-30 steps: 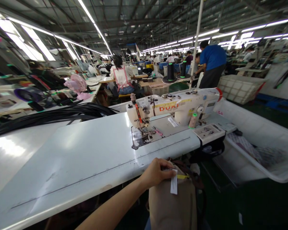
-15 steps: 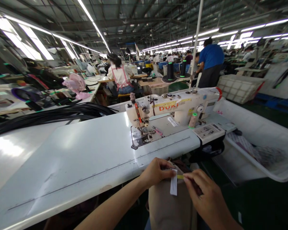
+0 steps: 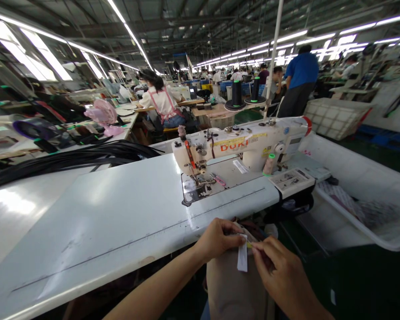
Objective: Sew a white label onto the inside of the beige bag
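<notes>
A beige piece of cloth (image 3: pixel 231 289) hangs over my lap, below the front edge of the sewing table. My left hand (image 3: pixel 216 242) is closed at its upper edge, with thumb and fingers pinching a white label (image 3: pixel 242 258) against the cloth. The label dangles down from under the thumb. Close beside it, my right hand (image 3: pixel 282 266) is closed in a pinch on a narrow yellow strip (image 3: pixel 249 245), which shows only as a short bit between the label and my fingertips. The far end of the strip is hidden.
Beyond my hands stands a white sewing machine (image 3: pixel 240 144) on its pale table (image 3: pixel 120 209). Pink-handled thread snips (image 3: pixel 218 179), another white label (image 3: pixel 240 166) and a thread spool (image 3: pixel 269 165) lie near it. To the right is a large white bin (image 3: pixel 363 178). Co-workers are farther back.
My right fingertips have moved slightly left, closer to the white label, and less of the yellow strip shows. My left hand keeps its pinch.
</notes>
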The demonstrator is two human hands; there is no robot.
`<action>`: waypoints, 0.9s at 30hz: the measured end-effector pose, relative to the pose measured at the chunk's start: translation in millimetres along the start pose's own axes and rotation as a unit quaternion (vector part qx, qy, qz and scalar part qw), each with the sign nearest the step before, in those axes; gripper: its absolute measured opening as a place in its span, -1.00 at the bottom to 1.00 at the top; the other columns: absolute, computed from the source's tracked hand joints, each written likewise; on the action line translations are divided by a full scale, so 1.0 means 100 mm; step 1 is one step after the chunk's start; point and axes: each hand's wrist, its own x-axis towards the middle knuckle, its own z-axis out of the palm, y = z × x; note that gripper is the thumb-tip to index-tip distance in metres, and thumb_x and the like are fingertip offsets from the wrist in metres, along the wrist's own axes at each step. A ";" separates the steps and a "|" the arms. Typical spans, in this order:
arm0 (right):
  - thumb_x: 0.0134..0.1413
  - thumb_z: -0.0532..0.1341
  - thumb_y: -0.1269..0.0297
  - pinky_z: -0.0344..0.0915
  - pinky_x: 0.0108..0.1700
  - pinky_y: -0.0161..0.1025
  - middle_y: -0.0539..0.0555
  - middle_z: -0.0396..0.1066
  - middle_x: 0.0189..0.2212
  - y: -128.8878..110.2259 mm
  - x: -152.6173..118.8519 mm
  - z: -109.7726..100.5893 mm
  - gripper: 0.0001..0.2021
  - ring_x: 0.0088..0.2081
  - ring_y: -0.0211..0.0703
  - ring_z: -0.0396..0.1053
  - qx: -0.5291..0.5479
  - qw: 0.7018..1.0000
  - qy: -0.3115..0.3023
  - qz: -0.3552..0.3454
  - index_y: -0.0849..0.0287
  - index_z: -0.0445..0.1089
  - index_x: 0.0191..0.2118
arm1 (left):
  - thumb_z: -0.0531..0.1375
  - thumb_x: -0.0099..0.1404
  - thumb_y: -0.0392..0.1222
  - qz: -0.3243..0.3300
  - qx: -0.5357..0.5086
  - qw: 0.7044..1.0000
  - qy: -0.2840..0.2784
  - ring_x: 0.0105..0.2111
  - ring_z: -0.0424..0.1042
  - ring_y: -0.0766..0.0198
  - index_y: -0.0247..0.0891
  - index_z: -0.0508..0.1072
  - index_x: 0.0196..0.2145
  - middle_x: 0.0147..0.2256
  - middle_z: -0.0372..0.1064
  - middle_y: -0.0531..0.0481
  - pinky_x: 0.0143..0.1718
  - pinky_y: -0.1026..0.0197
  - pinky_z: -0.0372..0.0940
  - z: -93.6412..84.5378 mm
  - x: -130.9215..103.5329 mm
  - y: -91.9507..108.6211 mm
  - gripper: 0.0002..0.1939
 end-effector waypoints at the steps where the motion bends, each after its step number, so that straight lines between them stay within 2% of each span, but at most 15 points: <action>1: 0.19 0.08 0.41 0.26 -0.36 -0.29 0.02 0.32 -0.43 0.00 0.00 0.00 -0.87 -0.41 -0.24 0.35 0.003 1.000 -0.001 0.000 0.13 0.36 -0.28 | 0.36 -0.02 -0.22 0.001 -0.002 1.000 -0.002 -0.37 0.41 0.29 -0.32 0.60 -0.43 -0.40 0.53 0.00 -0.31 0.31 0.28 0.00 0.00 0.00 -0.85; 9: 0.19 0.08 0.39 0.28 -0.36 -0.29 0.02 0.33 -0.42 -0.01 0.00 -0.02 -0.88 -0.39 -0.22 0.37 0.006 1.000 0.002 0.006 0.14 0.36 -0.28 | 0.36 -0.02 -0.22 0.003 -0.012 1.000 -0.001 -0.37 0.42 0.28 -0.32 0.60 -0.44 -0.38 0.53 -0.01 -0.31 0.31 0.29 0.02 0.00 0.00 -0.85; 16: 0.18 0.07 0.39 0.26 -0.37 -0.29 0.02 0.32 -0.45 -0.03 0.02 -0.02 -0.86 -0.42 -0.23 0.36 0.002 1.000 0.006 0.023 0.14 0.38 -0.31 | 0.35 0.00 -0.22 0.015 0.034 0.999 0.006 -0.33 0.44 0.23 -0.31 0.60 -0.40 -0.36 0.54 -0.03 -0.27 0.28 0.31 0.01 0.00 -0.03 -0.84; 23: 0.16 0.07 0.36 0.23 -0.43 -0.32 0.02 0.31 -0.49 -0.11 0.04 0.01 -0.83 -0.48 -0.25 0.33 0.002 0.997 0.004 0.076 0.15 0.39 -0.37 | 0.32 0.01 -0.29 0.098 0.153 0.980 0.084 -0.23 0.43 0.19 -0.23 0.60 -0.39 -0.35 0.50 -0.02 -0.15 0.24 0.31 0.07 -0.08 -0.05 -0.86; 27: 0.15 0.08 0.34 0.22 -0.44 -0.31 0.02 0.31 -0.50 -0.13 0.02 0.04 -0.83 -0.49 -0.23 0.34 -0.024 0.995 0.010 0.094 0.14 0.37 -0.41 | 0.32 -0.02 -0.31 0.114 0.187 0.968 0.122 -0.20 0.42 0.17 -0.20 0.59 -0.43 -0.32 0.48 -0.04 -0.14 0.20 0.31 0.12 -0.13 -0.03 -0.88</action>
